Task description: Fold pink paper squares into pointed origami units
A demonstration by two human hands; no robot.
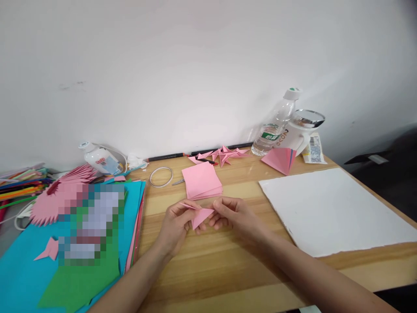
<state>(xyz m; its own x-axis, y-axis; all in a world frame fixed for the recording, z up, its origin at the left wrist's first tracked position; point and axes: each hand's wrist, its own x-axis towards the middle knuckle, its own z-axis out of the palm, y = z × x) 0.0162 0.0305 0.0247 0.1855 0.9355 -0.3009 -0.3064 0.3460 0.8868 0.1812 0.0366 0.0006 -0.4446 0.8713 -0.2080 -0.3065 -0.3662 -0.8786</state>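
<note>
A small folded piece of pink paper (201,217) is held up over the table between my two hands. My left hand (177,224) pinches its left side, thumb on top. The fingertips of my right hand (233,213) are closed on its right corner. Just beyond my hands lies a stack of square pink paper (202,180), slightly fanned. Several folded pink paper pieces (224,154) with pointed tips lie behind the stack, close to the wall.
At left are blue sheets (19,265), a green sheet (84,282), a spiky pink paper ring (42,206) and a white bottle (100,158). A tape roll (160,177) lies mid-table. A water bottle (276,121), mug (295,134) and white board (339,213) are at right.
</note>
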